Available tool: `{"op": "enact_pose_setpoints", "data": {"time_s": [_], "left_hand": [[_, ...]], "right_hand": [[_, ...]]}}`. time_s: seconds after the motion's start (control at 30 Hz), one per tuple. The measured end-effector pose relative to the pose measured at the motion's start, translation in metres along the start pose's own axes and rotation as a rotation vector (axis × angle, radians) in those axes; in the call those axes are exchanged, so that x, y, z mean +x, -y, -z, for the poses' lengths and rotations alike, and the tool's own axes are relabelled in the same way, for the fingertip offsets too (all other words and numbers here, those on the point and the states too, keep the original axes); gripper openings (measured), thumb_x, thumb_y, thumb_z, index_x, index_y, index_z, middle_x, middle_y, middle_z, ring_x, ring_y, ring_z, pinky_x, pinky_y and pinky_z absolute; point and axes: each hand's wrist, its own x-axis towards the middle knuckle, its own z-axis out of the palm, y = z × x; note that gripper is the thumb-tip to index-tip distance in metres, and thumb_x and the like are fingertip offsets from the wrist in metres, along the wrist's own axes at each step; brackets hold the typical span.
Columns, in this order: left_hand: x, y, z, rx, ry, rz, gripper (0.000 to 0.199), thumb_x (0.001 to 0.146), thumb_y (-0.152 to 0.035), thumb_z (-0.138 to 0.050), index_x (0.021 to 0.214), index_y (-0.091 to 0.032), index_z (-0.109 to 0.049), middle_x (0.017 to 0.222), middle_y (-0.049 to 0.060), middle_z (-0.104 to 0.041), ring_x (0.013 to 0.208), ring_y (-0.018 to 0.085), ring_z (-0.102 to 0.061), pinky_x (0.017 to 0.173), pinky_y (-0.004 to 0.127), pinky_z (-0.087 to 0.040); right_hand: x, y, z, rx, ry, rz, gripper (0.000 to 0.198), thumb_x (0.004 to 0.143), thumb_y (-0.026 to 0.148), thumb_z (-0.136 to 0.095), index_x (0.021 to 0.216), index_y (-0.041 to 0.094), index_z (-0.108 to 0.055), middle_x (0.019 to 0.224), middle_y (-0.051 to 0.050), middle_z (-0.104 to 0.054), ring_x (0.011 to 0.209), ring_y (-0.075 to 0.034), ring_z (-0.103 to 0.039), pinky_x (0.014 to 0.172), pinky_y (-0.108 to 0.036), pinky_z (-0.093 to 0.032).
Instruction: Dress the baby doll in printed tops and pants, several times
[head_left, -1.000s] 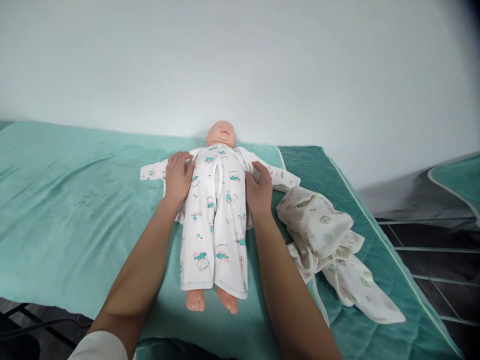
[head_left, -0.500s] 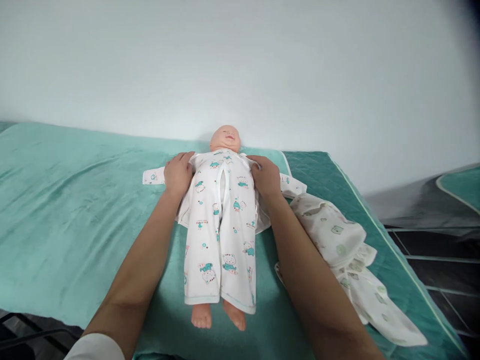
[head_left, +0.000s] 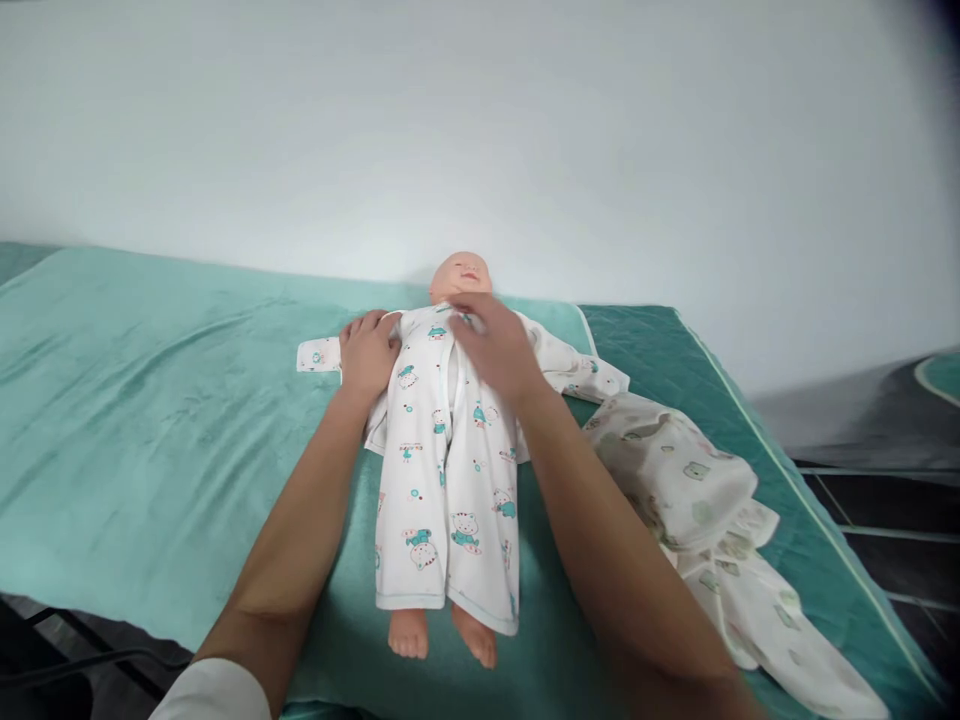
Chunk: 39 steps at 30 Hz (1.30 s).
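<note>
A baby doll (head_left: 459,275) lies on its back, its bare feet (head_left: 409,633) towards me. It wears white baby pants (head_left: 411,480) with teal cat prints, pulled up to the chest over a matching long-sleeved top (head_left: 319,354). My left hand (head_left: 367,352) rests on the doll's arm and shoulder at the left edge of the pants, fingers stretched out and thumb apart. Over the upper chest, just below the chin, is my right hand (head_left: 495,345), its fingers apart and slightly blurred. Nothing shows in its grasp; whether it touches the fabric I cannot tell.
A light teal cover (head_left: 165,430) lies beneath the doll, over a darker quilted teal sheet (head_left: 630,335). Crumpled white baby clothes (head_left: 697,490) with green prints lie right of my right forearm. Behind stands a plain wall (head_left: 480,130). A dark cable (head_left: 97,660) shows at lower left.
My right hand has left the doll's right-hand shoulder area and moved inward over the upper chest, uncovering that sleeve. My left hand stays at the other side. The view has shifted slightly.
</note>
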Motion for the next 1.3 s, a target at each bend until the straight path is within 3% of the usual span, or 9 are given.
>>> {"op": "enact_pose_setpoints", "data": {"time_s": [0.13,0.33,0.5,0.63,0.87,0.97,1.13,1.3], "left_hand": [[-0.002,0.002,0.003,-0.016,0.008,0.031,0.042,0.093,-0.022,-0.050,0.129,-0.033,-0.068,0.136,0.004,-0.066,0.127,0.029,-0.056,0.111,0.045,-0.037],[0.001,0.011,0.003,-0.050,-0.050,0.104,0.031,0.095,-0.025,-0.048,0.113,-0.029,-0.072,0.124,0.005,-0.072,0.116,0.030,-0.063,0.100,0.045,-0.042],[0.002,0.013,0.002,-0.013,-0.053,0.126,0.029,0.094,-0.025,-0.050,0.115,-0.028,-0.071,0.120,0.008,-0.073,0.116,0.031,-0.064,0.098,0.045,-0.043],[0.000,0.013,0.002,-0.024,-0.076,0.153,0.034,0.093,-0.020,-0.050,0.120,-0.028,-0.068,0.125,0.007,-0.072,0.119,0.030,-0.063,0.099,0.043,-0.044],[-0.004,0.020,0.006,-0.127,-0.146,0.218,0.046,0.091,-0.013,-0.041,0.125,-0.029,-0.068,0.126,0.006,-0.070,0.113,0.028,-0.066,0.087,0.038,-0.050],[-0.008,0.024,0.008,-0.171,-0.160,0.272,0.054,0.089,-0.011,-0.041,0.134,-0.030,-0.064,0.128,0.007,-0.070,0.114,0.028,-0.067,0.089,0.039,-0.051],[-0.013,0.031,0.010,-0.194,-0.062,0.349,0.059,0.087,-0.009,-0.043,0.139,-0.029,-0.061,0.128,0.009,-0.071,0.117,0.031,-0.066,0.091,0.042,-0.051],[-0.014,0.026,0.013,-0.040,-0.060,0.245,0.064,0.084,-0.005,-0.045,0.143,-0.027,-0.055,0.133,0.014,-0.066,0.120,0.034,-0.063,0.095,0.046,-0.049]], "right_hand": [[0.036,0.052,-0.029,-0.416,0.511,0.088,0.025,0.097,0.018,-0.048,0.113,0.014,-0.067,0.120,-0.016,-0.069,0.119,-0.034,-0.060,0.104,-0.049,-0.045],[0.068,0.065,-0.065,-0.527,0.652,0.017,0.030,0.089,0.009,-0.060,0.118,0.008,-0.063,0.131,-0.023,-0.063,0.126,-0.039,-0.057,0.100,-0.051,-0.048],[0.079,0.058,-0.083,-0.565,0.758,-0.029,0.011,0.078,0.003,-0.066,0.084,0.012,-0.071,0.095,-0.014,-0.075,0.100,-0.033,-0.071,0.091,-0.046,-0.051],[0.085,0.055,-0.081,-0.603,0.774,0.013,0.008,0.074,0.007,-0.069,0.076,0.015,-0.070,0.090,-0.012,-0.075,0.097,-0.034,-0.072,0.087,-0.046,-0.051],[0.089,0.052,-0.044,-0.680,0.797,0.113,0.026,0.083,0.033,-0.070,0.108,0.025,-0.071,0.095,-0.009,-0.075,0.094,-0.031,-0.070,0.081,-0.041,-0.049],[0.088,0.056,-0.023,-0.681,0.752,0.111,0.023,0.085,0.029,-0.068,0.107,0.025,-0.070,0.097,-0.009,-0.075,0.092,-0.029,-0.068,0.079,-0.039,-0.046],[0.085,0.060,0.006,-0.673,0.670,0.068,0.016,0.083,0.023,-0.069,0.098,0.022,-0.072,0.098,-0.010,-0.075,0.093,-0.030,-0.068,0.082,-0.041,-0.045],[0.079,0.056,0.004,-0.664,0.610,0.062,0.027,0.089,0.027,-0.063,0.115,0.023,-0.069,0.113,-0.013,-0.073,0.099,-0.031,-0.068,0.083,-0.040,-0.046]]}}
